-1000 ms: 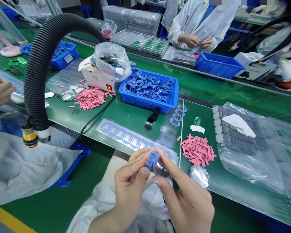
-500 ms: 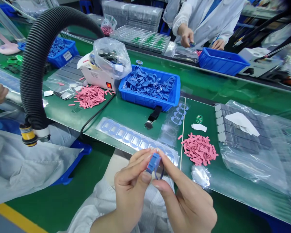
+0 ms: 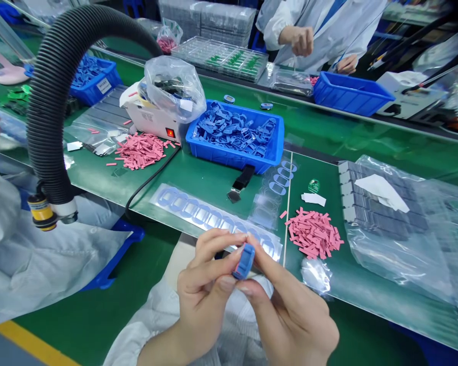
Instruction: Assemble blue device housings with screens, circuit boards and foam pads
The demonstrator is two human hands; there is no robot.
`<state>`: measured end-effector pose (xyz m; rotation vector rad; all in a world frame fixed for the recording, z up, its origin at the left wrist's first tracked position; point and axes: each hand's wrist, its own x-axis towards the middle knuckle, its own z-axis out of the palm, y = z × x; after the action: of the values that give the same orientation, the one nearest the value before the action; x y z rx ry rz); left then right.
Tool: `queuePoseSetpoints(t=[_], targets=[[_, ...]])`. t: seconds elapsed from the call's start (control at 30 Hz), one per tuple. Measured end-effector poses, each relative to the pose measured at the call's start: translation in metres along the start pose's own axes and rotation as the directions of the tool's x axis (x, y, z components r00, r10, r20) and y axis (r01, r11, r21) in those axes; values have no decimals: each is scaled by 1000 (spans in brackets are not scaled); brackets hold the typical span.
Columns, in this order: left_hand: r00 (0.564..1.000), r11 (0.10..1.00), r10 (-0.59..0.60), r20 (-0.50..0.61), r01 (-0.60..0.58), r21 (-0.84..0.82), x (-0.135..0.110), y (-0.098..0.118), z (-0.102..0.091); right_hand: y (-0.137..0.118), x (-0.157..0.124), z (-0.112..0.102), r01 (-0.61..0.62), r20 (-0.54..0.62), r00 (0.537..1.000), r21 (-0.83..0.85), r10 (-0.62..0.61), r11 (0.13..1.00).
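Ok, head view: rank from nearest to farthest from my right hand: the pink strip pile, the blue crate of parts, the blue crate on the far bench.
Right hand:
1. Pile of pink strips, ahead right.
2. Blue plastic parts crate, ahead left.
3. Blue plastic crate, far bench, ahead.

PLACE: factory assembly workshop | DESK: long green assembly desk (image 3: 213, 185) directly ahead of the hands (image 3: 204, 290) | BIN: blue plastic parts bin (image 3: 229, 158) beyond the hands | HOSE: black corrugated hose (image 3: 41, 107) left of the hands | STAFF: co-worker in a white smock (image 3: 320, 35) across the desk, well beyond the hands
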<state>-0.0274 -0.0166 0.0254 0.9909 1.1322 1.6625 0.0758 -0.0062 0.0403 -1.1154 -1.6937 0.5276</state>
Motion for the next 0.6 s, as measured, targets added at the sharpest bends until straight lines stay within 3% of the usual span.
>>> queuePoseSetpoints(t=[0.1,0.23,0.37,0.47,0.53,0.6], targets=[[985,980,158,77,-166,112,6,5,-4,3,-3,3,-27,-35,999,49,29,998],[883,779,414,223,-470,415,17,21,-8,8,-10,5,1,-102,995,-2,-1,1000],[836,607,456,305,-543,581,25,38,-8,13,-12,4,68,-74,994,-183,-83,981],[773,484,490,402,-625,612,28,40,-10,18,-9,0,164,-7,985,-268,-172,949],[727,428,520,449,-676,600,29,38,-13,22,-5,-4,218,22,976,-222,-218,950],[695,419,541,474,-712,564,31,35,-17,26,0,-10,197,58,979,-81,-193,977]])
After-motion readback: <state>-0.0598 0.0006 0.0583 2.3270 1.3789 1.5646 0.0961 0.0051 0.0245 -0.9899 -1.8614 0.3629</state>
